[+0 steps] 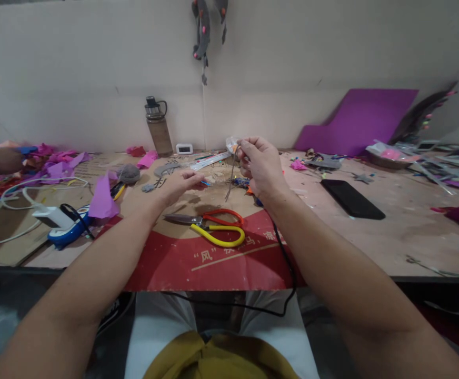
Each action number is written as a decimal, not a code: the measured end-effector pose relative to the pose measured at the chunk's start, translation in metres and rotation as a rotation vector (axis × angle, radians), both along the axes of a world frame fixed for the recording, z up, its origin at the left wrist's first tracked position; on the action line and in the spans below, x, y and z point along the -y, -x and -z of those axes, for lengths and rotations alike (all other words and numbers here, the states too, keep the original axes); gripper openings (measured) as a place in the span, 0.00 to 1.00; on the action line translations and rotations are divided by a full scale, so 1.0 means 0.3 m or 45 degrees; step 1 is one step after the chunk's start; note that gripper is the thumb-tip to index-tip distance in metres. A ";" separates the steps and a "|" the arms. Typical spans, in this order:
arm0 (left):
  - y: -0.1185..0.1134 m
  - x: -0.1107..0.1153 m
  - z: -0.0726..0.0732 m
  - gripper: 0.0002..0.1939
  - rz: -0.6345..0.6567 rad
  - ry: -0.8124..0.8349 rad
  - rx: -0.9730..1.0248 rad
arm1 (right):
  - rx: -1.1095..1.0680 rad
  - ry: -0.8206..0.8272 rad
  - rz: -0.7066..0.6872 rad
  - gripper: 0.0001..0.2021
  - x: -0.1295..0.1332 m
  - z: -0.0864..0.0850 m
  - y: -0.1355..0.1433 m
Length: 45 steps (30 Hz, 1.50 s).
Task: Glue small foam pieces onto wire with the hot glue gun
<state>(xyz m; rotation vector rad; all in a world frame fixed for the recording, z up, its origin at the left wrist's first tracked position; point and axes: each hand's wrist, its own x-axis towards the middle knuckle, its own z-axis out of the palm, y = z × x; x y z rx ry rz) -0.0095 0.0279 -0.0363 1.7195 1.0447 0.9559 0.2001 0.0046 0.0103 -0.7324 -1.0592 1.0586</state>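
Grey cord [231, 173] hangs over a cluttered worktop [405, 239]; nearer the body, scissors [201, 220] with red and yellow handles lie on flat red printed cardboard [162, 268], and a black phone [351, 200] rests to the right. Thin and limp, the cord dangles below the right hand [259, 164], pinched between thumb and fingertips. Whether the left hand [180, 187] grips the small blue piece [206, 183] at its fingertips, I cannot tell.

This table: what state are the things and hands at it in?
Right fingers, pinched on a dangling cord
Left fingers, seemingly pinching something blue
Scissors, lying flat, closed
Bottle, upright, capped
Phone, flat, dark side up
Yarn, wound into a ball
Purple sheet, propped up
Charger, seemingly plugged in
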 end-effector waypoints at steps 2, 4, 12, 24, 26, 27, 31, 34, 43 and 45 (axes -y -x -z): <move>0.004 -0.002 0.000 0.18 -0.065 -0.075 -0.109 | -0.003 0.005 -0.011 0.04 0.002 0.000 0.001; 0.010 -0.007 0.004 0.15 -0.099 -0.160 -0.249 | -0.003 0.013 -0.020 0.04 0.005 -0.001 0.002; 0.011 -0.026 0.036 0.19 0.106 -0.109 -0.357 | 0.023 0.032 -0.044 0.04 0.017 -0.001 0.010; 0.007 -0.018 0.027 0.23 0.076 -0.032 -0.222 | 0.058 0.000 -0.068 0.05 0.006 0.014 0.017; 0.007 -0.016 0.024 0.22 0.075 -0.013 -0.174 | 0.057 0.002 -0.071 0.05 0.005 0.015 0.017; 0.007 -0.017 0.023 0.21 0.075 -0.008 -0.157 | 0.056 0.005 -0.071 0.05 0.005 0.015 0.018; 0.011 -0.021 0.026 0.19 0.073 0.009 -0.171 | 0.051 0.023 -0.073 0.06 0.007 0.013 0.019; 0.013 -0.022 0.029 0.18 0.078 0.047 -0.266 | 0.048 0.020 -0.078 0.05 0.010 0.011 0.021; 0.011 -0.012 0.020 0.19 0.096 0.138 -0.335 | 0.035 0.026 -0.070 0.04 0.014 0.009 0.024; 0.011 -0.008 0.015 0.19 0.084 0.150 -0.343 | 0.040 0.024 -0.069 0.03 0.016 0.008 0.024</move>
